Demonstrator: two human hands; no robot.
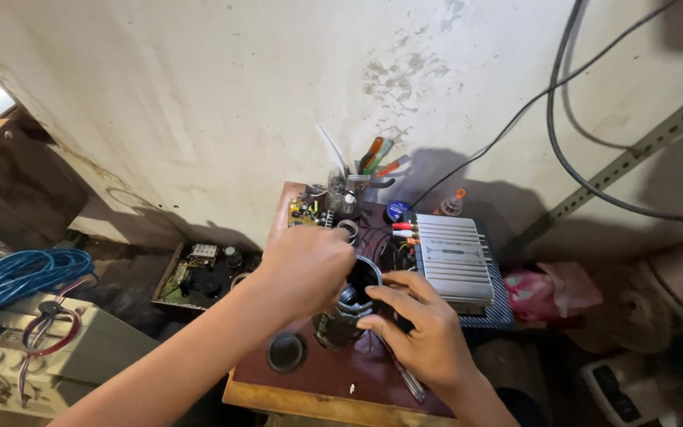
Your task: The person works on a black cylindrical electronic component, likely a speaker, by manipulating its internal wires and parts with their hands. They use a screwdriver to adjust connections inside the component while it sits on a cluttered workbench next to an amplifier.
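Partly hidden under both hands, a small round black speaker cone with a shiny metal centre [360, 286], sitting mid-desk on the dark reddish wooden desk [318, 372]; lower body hard to make out; left hand [306, 269] curled over its left rim; right hand [424, 324] pinching its front edge, thin metal tool [405, 378] beneath; ribbed silver amplifier box [454, 259] just beside

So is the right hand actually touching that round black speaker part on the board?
Touching. In the head view, the right hand's fingertips rest on the rim of the round black speaker part, with no gap showing; the left hand covers its other side.
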